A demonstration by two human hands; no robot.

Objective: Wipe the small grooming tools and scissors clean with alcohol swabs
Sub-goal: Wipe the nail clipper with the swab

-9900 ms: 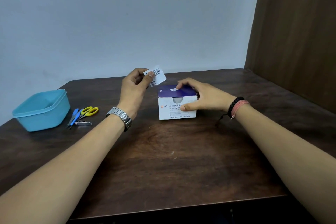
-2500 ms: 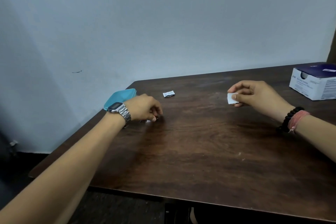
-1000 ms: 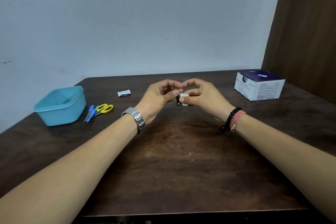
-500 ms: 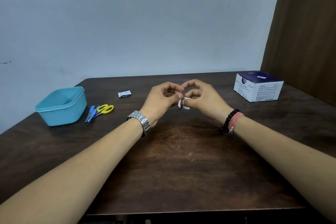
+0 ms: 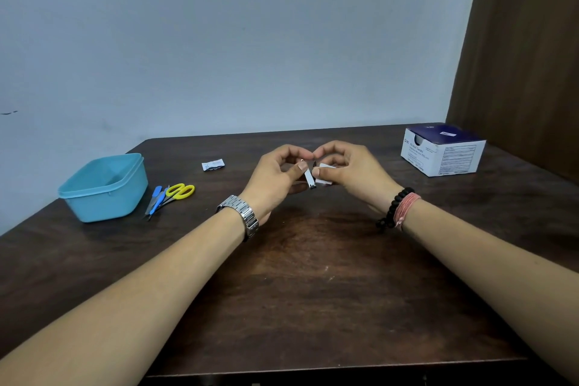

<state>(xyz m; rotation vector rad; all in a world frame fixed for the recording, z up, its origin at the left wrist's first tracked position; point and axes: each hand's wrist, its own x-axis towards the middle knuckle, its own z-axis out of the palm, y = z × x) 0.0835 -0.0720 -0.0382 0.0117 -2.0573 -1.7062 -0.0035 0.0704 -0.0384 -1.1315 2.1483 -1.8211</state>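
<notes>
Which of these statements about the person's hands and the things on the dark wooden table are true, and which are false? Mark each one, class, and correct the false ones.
1. The left hand holds a small metal nail clipper. True.
2. The right hand is empty. False: it pinches a white alcohol swab against the clipper.
3. The yellow-handled scissors lie inside the light blue plastic tub. False: they lie on the dark wooden table beside the tub.
4. The white and navy cardboard swab box stands at the table's far right. True.
5. A torn white swab wrapper lies on the table beyond the scissors. True.
</notes>
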